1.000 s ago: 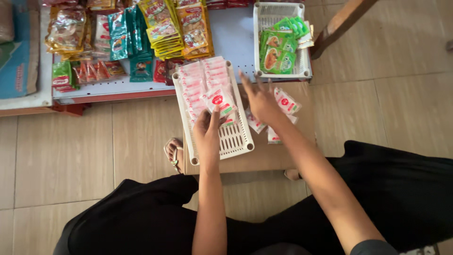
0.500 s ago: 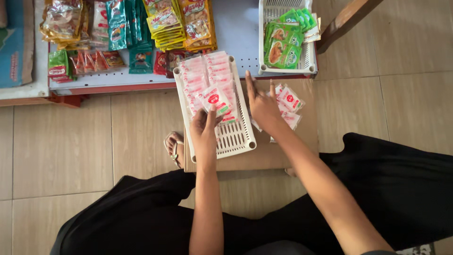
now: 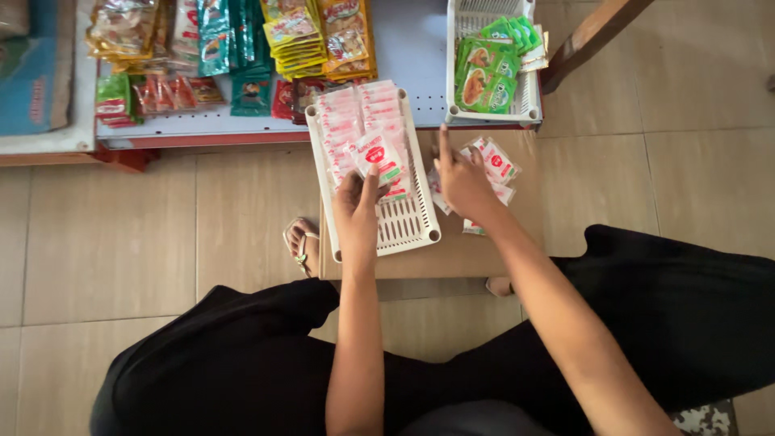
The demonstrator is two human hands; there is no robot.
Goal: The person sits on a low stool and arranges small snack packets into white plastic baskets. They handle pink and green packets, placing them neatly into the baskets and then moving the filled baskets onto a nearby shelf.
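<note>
Head view, seen from above. Left hand (image 3: 358, 211) pinching one white-and-red sachet (image 3: 378, 155) over the white tray (image 3: 408, 234); right hand (image 3: 462, 182) fingers spread, resting on a loose pile (image 3: 494, 161) of like sachets beside the tray on the cardboard box (image 3: 452, 258). Far end of tray filled with rows (image 3: 355, 117) of sachets, near end bare grid: filling judged about half done, pile left to place. Green packets in basket (image 3: 529, 113) on shelf (image 3: 408, 40) beyond
</note>
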